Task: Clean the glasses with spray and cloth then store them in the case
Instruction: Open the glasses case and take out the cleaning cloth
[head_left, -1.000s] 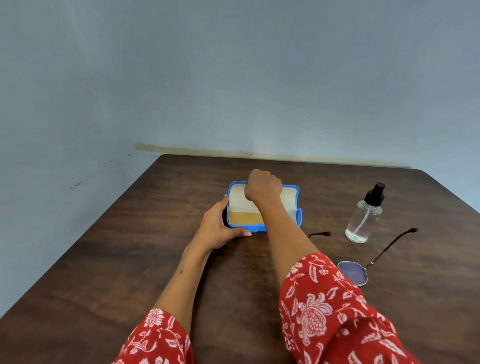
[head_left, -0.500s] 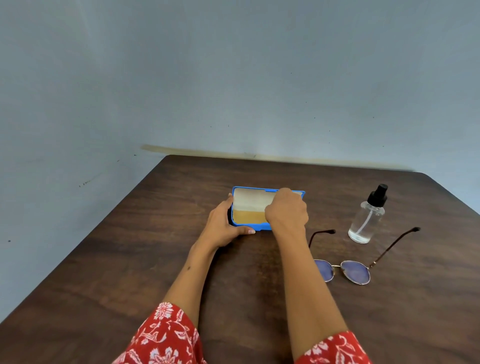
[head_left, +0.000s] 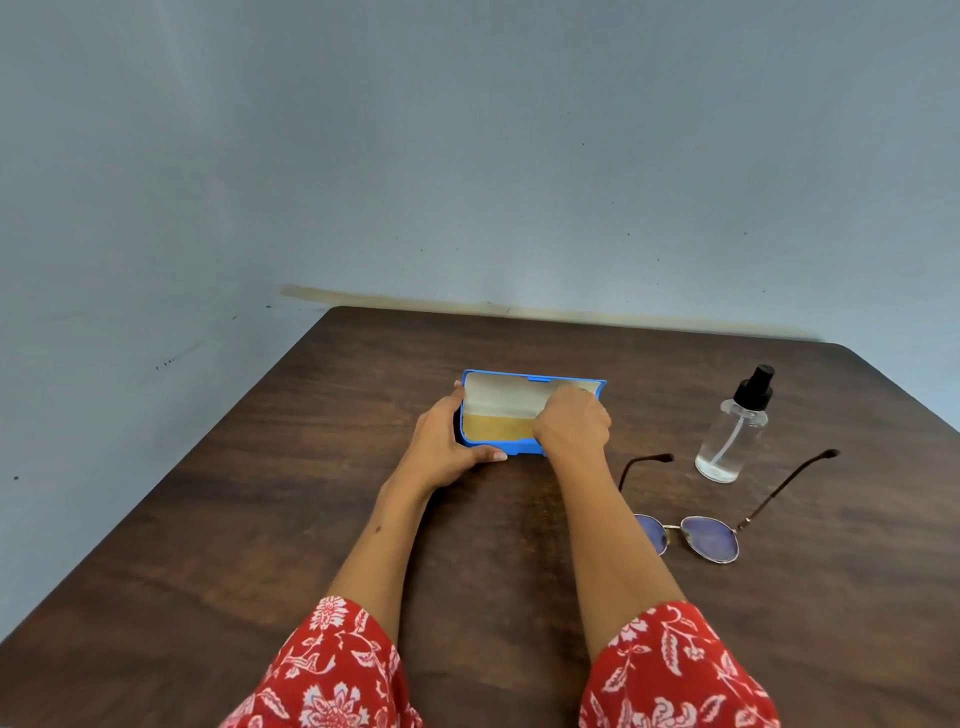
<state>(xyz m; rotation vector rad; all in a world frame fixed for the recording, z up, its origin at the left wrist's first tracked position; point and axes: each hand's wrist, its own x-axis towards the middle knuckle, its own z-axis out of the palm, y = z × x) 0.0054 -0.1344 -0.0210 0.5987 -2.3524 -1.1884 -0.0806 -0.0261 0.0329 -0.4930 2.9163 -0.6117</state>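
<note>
Blue case open at table centre, lid up. Left hand clamped on its 9 o'clock end. Right hand inside at the 3 o'clock end, fingers curled; what it grips, cannot tell. Glasses unfolded at 4 o'clock of the case; spray bottle upright at 3 o'clock.
</note>
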